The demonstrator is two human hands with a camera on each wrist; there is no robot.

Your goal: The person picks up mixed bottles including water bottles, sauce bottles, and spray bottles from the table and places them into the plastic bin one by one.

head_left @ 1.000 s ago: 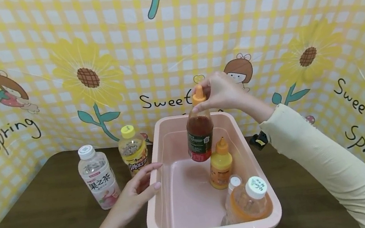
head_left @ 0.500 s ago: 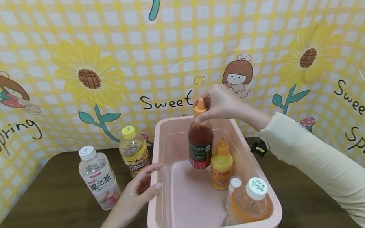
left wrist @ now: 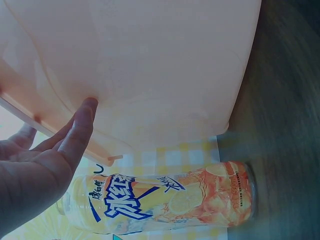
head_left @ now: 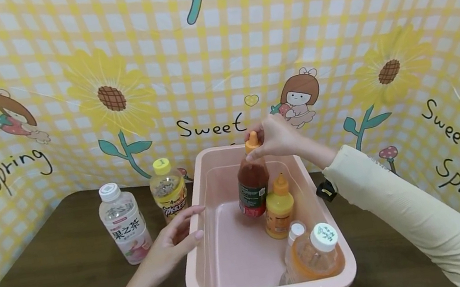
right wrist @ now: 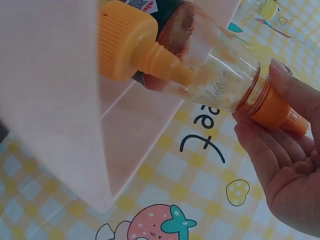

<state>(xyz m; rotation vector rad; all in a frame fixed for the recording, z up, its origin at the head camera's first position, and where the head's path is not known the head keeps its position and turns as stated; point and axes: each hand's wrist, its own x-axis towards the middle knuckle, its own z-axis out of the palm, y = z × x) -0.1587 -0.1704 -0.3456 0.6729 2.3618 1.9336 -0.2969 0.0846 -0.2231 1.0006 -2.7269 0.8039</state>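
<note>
My right hand [head_left: 276, 136] pinches a sauce bottle [head_left: 253, 187] by its orange cap and neck; red sauce fills much of it, and it has a dark green label. The sauce bottle stands upright inside the pink tub [head_left: 192, 275], its base low and close over the tub floor. Right beside it is a yellow squeeze bottle [head_left: 280, 211] with an orange nozzle, seen closer as an orange nozzle cap [right wrist: 127, 42] in the right wrist view. My left hand [head_left: 169, 246] holds the tub's left rim, thumb and index finger over it, other fingers against the outer wall [left wrist: 165, 65].
A white-capped bottle with an orange band [head_left: 316, 260] and a smaller white-capped bottle [head_left: 295, 233] stand in the tub's near right corner. On the brown table [head_left: 40, 259] to the left are a fruit tea bottle [head_left: 125, 225] and a yellow-labelled iced tea bottle [left wrist: 165, 202].
My right hand has lowered the sauce bottle deeper into the tub, next to the yellow squeeze bottle. The left hand has stayed at the rim.
</note>
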